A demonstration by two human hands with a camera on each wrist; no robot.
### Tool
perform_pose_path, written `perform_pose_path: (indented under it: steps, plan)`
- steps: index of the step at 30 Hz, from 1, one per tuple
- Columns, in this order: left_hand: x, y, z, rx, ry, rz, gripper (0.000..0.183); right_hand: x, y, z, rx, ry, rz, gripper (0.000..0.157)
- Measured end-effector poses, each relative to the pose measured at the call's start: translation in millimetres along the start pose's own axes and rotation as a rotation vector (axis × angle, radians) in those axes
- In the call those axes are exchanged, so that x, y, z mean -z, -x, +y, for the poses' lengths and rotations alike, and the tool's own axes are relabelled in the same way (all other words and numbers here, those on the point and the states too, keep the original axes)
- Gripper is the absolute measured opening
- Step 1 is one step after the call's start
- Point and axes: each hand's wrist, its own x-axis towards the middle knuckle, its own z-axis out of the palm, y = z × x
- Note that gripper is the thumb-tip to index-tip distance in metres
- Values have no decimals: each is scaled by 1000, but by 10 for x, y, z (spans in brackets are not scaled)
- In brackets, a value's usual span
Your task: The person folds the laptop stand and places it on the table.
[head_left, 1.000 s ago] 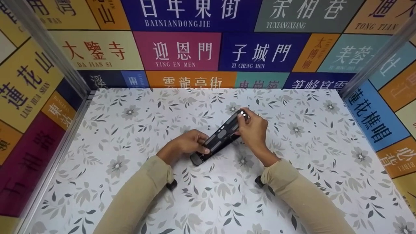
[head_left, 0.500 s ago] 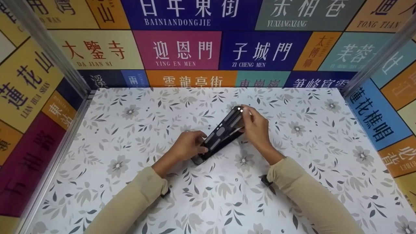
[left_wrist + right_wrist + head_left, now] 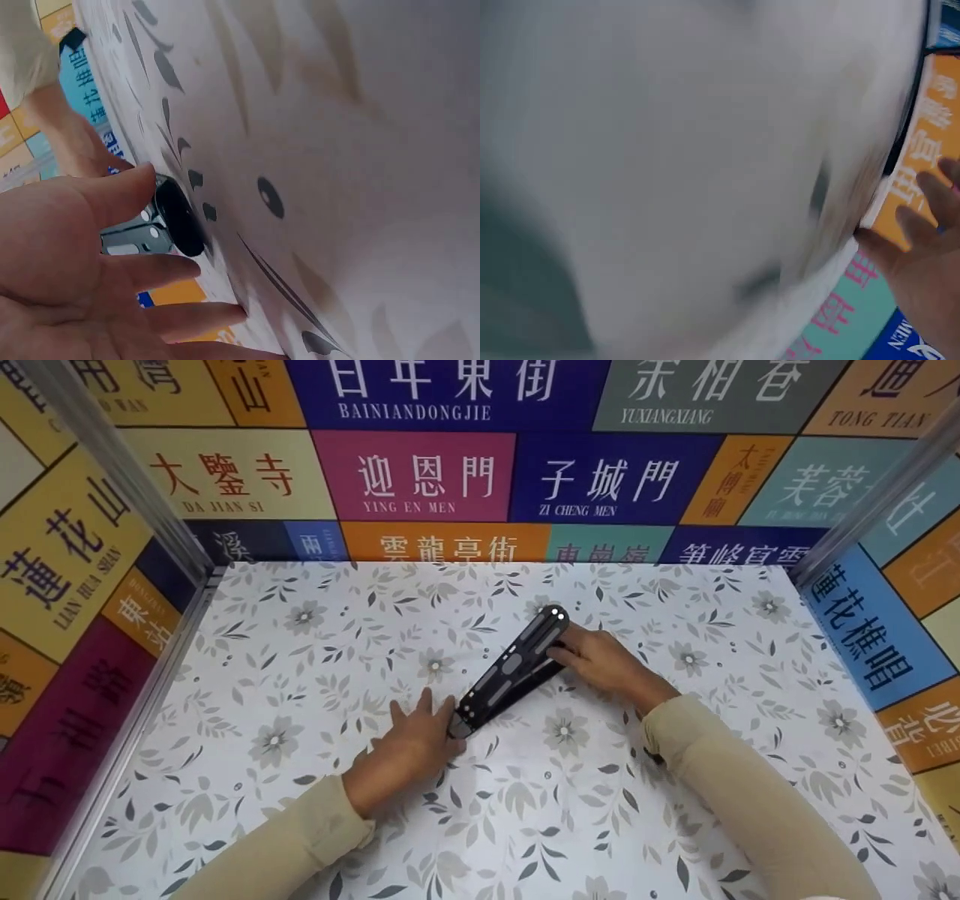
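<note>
A long black hinged device [image 3: 512, 664] with slots and silver rivets lies diagonally on the table; its exact kind is unclear. Its slotted upper bar stands at a narrow angle above the lower bar, the two meeting at the lower-left end. Beside that end is my left hand [image 3: 409, 746], fingers spread. In the left wrist view its straight fingers lie around the dark rounded end [image 3: 178, 216] without gripping it. My right hand [image 3: 604, 660] is at the raised far end, fingertips touching or just beside it. The right wrist view shows those fingers [image 3: 922, 217] apart, holding nothing visible.
The white table [image 3: 300, 810] has a grey leaf-and-flower pattern. Colourful sign panels [image 3: 412, 476] wall its back and both sides. A metal rail [image 3: 127, 735] runs along the left edge.
My left hand has let go of the device's lower end and spread its fingers, moving slightly down-left. My right hand has loosened and shifted down-right; the device stays partly unfolded.
</note>
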Motion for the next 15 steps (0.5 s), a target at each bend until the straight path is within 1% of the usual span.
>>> perform_pose_path:
  steps: [2, 4, 7, 9, 15]
  plan:
    - [-31, 6, 16, 20, -11, 4, 74, 34, -16, 30, 24, 54, -77, 46]
    - [-58, 5, 35, 29, -41, 10, 72, 59, -20, 51, 27, 94, -143, 55]
    - [-82, -2, 58, 40, -80, 16, 70, 77, -23, 67, 17, 131, -212, 67]
    - [-88, -6, 73, 47, -100, 15, 70, 79, -28, 73, 8, 150, -227, 69]
    - [-115, -23, 105, 58, -120, 25, 69, 61, -59, 58, -10, 147, -194, 59]
